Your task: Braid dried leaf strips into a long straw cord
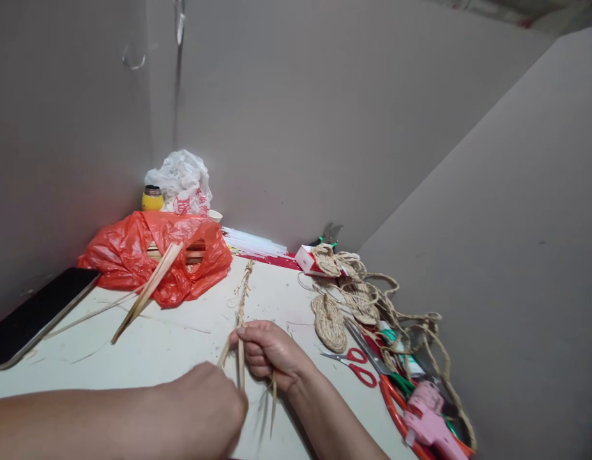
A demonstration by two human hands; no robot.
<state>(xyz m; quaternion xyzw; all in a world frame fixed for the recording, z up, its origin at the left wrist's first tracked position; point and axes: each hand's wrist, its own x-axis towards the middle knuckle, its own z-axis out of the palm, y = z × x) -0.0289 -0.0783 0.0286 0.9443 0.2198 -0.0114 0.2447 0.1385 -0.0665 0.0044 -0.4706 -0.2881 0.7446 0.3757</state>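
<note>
A thin straw braid (242, 297) lies on the white tabletop, its knotted far end pointing toward the wall. My right hand (269, 351) is closed, pinching the near end of this braid between thumb and forefinger. Loose flat strands (241, 365) come out below the pinch, and another strand end hangs under the right palm. My left hand (207, 409), seen from the back, is curled into a fist nearer to me. One strand runs from the braid into this fist; the left fingertips are hidden.
Left: a black phone (39, 316), a red plastic bag (123, 249) of dry husk strips, and a loose strip bundle (147, 294). Right: woven straw soles (329, 322), red-handled scissors (356, 364), coiled rope (432, 319) and a pink glue gun (430, 415). White sticks (255, 243) lie by the wall.
</note>
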